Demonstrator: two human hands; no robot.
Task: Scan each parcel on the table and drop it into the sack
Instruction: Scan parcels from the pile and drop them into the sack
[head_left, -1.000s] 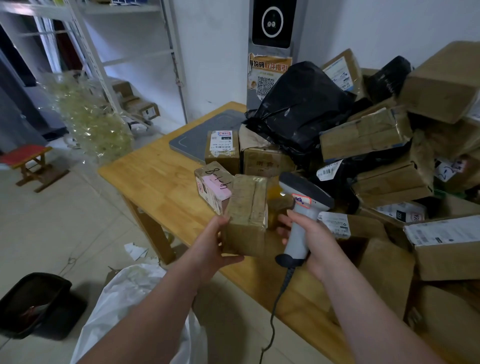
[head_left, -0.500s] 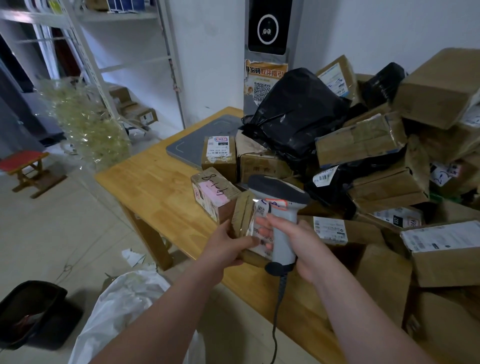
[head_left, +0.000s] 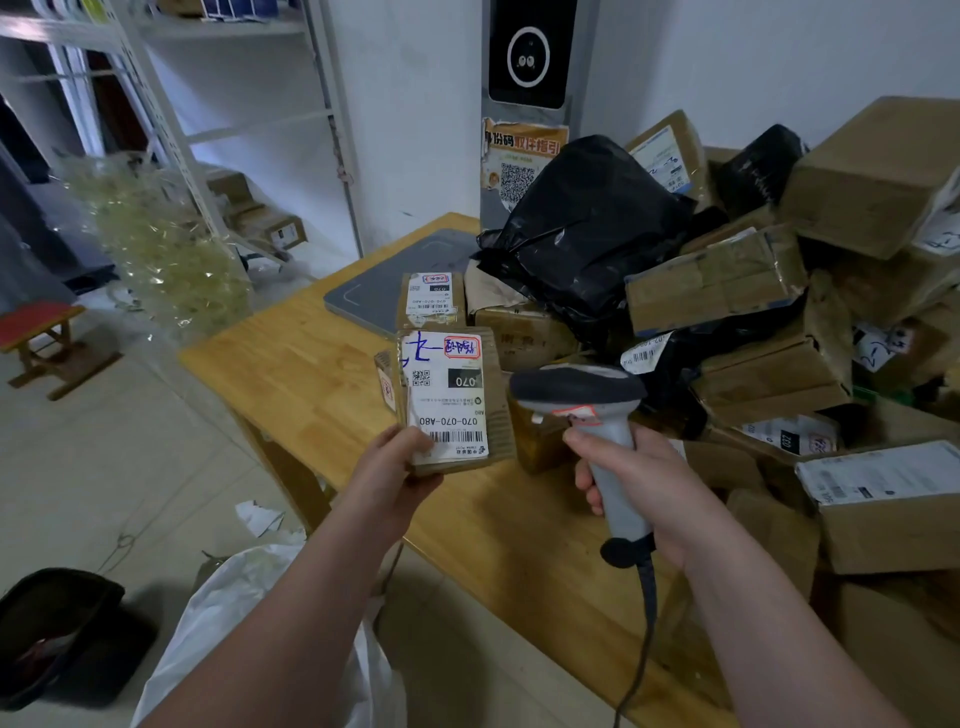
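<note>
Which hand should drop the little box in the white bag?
Probably the left hand: it grips the parcel, and the sack lies below on that side. The right hand holds the scanner.

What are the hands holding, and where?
The left hand pinches a brown cardboard parcel by its lower corner; the right hand grips a grey barcode scanner by its handle.

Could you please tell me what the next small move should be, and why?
Probably lower the left hand and its parcel toward the white sack: the scanner in the right hand was over the label half a second ago and now sits beside it; the scan seems done.
</note>
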